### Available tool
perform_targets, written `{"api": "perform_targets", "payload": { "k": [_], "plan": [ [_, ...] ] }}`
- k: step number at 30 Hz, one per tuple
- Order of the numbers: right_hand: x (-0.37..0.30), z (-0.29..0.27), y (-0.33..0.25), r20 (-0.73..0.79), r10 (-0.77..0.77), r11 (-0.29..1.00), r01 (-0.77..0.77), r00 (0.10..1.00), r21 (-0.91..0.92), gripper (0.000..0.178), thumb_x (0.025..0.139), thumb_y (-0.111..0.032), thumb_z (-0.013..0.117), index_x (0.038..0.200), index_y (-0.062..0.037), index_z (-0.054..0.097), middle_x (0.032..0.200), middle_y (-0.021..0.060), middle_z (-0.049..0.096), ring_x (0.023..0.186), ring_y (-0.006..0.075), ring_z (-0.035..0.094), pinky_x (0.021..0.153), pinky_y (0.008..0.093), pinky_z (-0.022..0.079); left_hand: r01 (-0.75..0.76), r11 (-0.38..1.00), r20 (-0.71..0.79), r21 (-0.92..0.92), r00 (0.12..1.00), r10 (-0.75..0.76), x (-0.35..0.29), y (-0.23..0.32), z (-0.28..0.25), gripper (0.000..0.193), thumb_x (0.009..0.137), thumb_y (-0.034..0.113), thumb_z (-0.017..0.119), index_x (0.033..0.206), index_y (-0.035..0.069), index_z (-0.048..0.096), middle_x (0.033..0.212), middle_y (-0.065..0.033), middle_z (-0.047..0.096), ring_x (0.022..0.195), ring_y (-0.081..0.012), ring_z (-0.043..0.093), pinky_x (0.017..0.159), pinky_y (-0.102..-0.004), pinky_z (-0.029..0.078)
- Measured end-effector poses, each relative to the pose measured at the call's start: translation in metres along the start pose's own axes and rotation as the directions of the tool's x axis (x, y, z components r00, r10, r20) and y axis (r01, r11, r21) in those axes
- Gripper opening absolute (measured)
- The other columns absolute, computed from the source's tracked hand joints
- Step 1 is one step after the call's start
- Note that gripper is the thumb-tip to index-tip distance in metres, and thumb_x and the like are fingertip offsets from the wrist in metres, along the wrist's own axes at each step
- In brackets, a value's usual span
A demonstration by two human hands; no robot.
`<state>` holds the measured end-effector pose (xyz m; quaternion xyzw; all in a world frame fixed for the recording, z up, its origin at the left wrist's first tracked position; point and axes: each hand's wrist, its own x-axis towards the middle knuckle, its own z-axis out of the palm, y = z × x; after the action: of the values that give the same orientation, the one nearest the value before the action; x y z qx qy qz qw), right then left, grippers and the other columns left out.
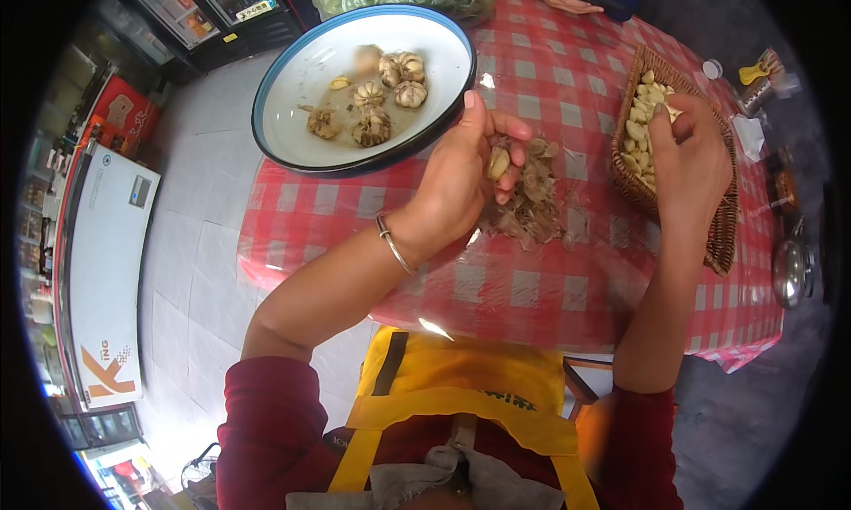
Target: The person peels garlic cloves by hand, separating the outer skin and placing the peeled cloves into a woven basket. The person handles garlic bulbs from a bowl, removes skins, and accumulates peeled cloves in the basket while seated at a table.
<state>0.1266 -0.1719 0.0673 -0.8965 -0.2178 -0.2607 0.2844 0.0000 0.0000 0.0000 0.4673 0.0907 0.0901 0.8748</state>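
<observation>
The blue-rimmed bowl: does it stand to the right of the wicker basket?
No, the blue-rimmed bowl is toward the left, while the wicker basket is on the right, beneath the right hand.

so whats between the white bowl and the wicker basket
In the head view, a heap of garlic skins lies on the checked tablecloth between them; the left hand, holding a garlic clove, is there too.
</observation>
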Motion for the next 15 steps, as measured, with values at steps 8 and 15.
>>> {"api": "perform_targets", "payload": {
  "k": [8,15],
  "plan": [
    [-0.046,0.013,-0.045,0.222,-0.484,0.791,0.315,0.847,0.524,0.025,0.078,-0.016,0.064,0.1,-0.0057,0.057,0.09,0.011,0.056,0.08,0.0293,0.06,0.066,0.0372,0.048,-0.055,0.998,-0.053,0.039,0.997,0.057,0.0,-0.001,-0.003,0.061,0.094,0.058,0.021,0.103,0.005,0.05,0.086,-0.0062,0.054,0.068,-0.0141,0.052,0.058,-0.0241,0.041],
    [-0.061,0.026,-0.047,0.322,-0.567,0.79,0.389,0.758,0.475,0.023,0.08,-0.013,0.061,0.101,-0.0046,0.056,0.095,0.0106,0.053,0.08,0.031,0.059,0.065,0.0395,0.048,-0.172,0.969,-0.028,0.176,0.983,0.179,0.002,-0.01,0.003,0.051,0.099,0.045,0.026,0.107,0.001,0.051,0.103,-0.0093,0.057,0.09,-0.0132,0.055,0.078,-0.0264,0.046]
  ]
}}
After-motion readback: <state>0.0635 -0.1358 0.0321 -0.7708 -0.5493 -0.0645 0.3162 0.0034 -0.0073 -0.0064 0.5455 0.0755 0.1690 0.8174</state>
